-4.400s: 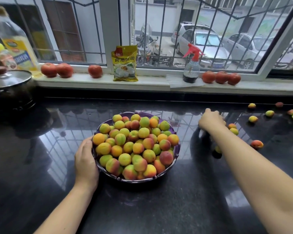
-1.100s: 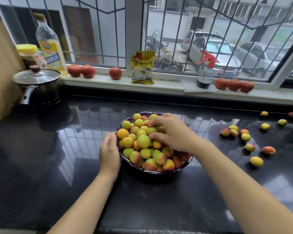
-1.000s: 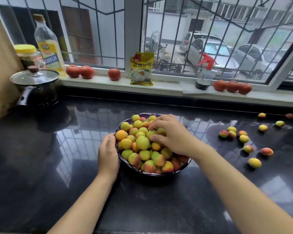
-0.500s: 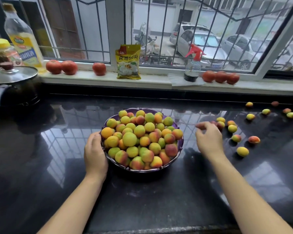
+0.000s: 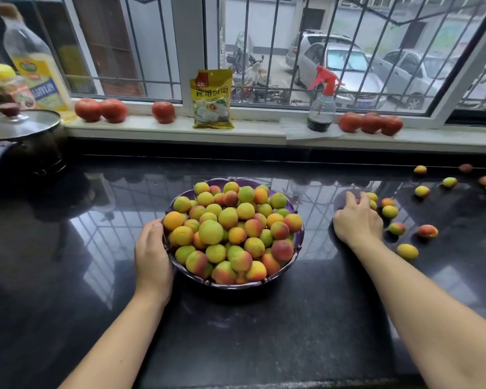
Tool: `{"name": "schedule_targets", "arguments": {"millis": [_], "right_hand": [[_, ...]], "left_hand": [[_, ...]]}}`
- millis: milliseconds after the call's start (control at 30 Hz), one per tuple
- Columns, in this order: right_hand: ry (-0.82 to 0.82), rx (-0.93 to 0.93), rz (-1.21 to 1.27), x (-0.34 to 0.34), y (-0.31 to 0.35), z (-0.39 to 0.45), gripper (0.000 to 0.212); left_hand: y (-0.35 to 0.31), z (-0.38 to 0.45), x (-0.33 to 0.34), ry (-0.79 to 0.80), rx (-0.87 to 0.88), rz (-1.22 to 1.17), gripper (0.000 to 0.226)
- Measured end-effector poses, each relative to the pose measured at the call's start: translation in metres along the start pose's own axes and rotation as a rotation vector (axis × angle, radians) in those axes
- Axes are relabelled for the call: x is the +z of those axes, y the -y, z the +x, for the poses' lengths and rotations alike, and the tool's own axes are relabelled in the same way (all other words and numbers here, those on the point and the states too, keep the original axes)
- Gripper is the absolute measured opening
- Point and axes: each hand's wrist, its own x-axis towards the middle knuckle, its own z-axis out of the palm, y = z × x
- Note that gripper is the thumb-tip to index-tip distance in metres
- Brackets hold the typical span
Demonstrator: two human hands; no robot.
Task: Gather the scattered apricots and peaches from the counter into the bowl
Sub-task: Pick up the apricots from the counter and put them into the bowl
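Observation:
A purple bowl point(image 5: 230, 286) heaped with yellow, green and red apricots and peaches point(image 5: 227, 220) stands mid-counter. My left hand point(image 5: 152, 251) cups and holds its left wall, fingers hidden under the rim. To the right, my right hand point(image 5: 355, 220) lies palm down on the black counter, fingers curled over a reddish fruit point(image 5: 357, 201) at the near end of a small cluster point(image 5: 390, 211). Loose fruit lie beyond it: one red-green point(image 5: 396, 228), one red point(image 5: 427, 231), one yellow point(image 5: 407, 251), and several more far right point(image 5: 449, 181).
A lidded black pot point(image 5: 20, 127), an oil bottle point(image 5: 37, 71) and a jar point(image 5: 0, 85) stand at the back left. The windowsill holds tomatoes point(image 5: 100, 109), a yellow packet point(image 5: 212, 99), a spray bottle point(image 5: 321, 108) and more tomatoes point(image 5: 371, 123).
My right hand left the fruit pile in the bowl and moved right onto the cluster on the counter. My left hand stayed on the bowl.

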Motion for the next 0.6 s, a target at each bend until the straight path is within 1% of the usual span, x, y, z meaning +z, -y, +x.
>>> {"name": "schedule_targets", "arguments": {"millis": [67,200,267,400,500,600], "right_hand": [[-0.024,0.0,0.005,0.003,-0.002,-0.001,0.038],[-0.088,-0.015,0.03,0.006,-0.007,-0.004,0.04],[-0.125,-0.035,0.057,0.007,-0.007,-0.006,0.038],[-0.234,-0.105,0.122,0.007,-0.003,-0.01,0.027],[-0.256,-0.155,0.144,0.007,-0.007,-0.01,0.022],[-0.259,-0.247,0.184,0.005,-0.006,-0.011,0.016]], "left_hand": [[0.001,0.0,0.0,-0.003,0.012,0.02,0.03],[0.005,0.003,-0.003,-0.008,0.0,0.046,0.037],[0.003,0.002,-0.002,-0.015,0.006,0.049,0.036],[0.0,0.0,0.0,-0.022,-0.003,0.008,0.031],[0.002,0.0,0.004,0.01,-0.006,-0.004,0.03],[0.001,-0.001,0.002,-0.002,0.014,0.004,0.031]]}}
